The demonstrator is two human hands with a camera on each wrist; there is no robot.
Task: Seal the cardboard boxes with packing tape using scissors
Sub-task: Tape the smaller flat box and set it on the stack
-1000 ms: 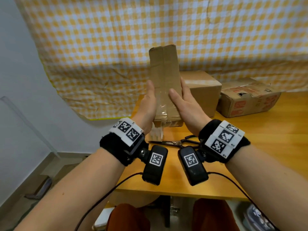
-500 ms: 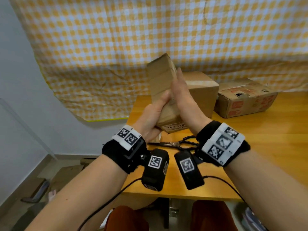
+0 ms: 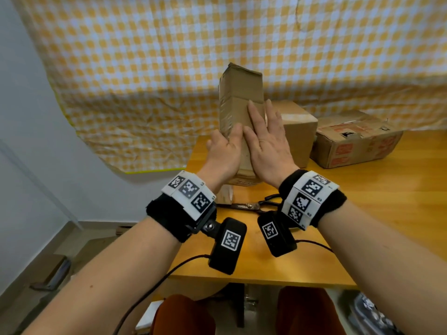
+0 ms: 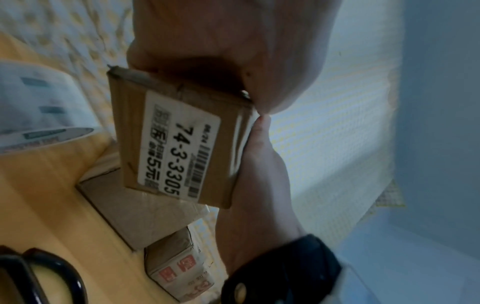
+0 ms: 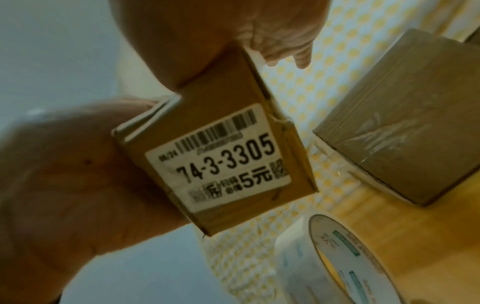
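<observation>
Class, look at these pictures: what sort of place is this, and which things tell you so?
Probably a makeshift home packing spot: a wooden table with cardboard boxes, a tape roll and scissors, and a checked cloth hung across the wall behind.

The head view looks forward and down from above both forearms onto the wooden table (image 3: 377, 189), fairly wide. Each wrist view sits close under its palm and looks up along the fingers, probably tilted sideways, though blur makes that uncertain. All three share the small cardboard box (image 3: 240, 100); both wrist views show its white label (image 4: 182, 148) and the tape roll (image 5: 335, 259).
</observation>
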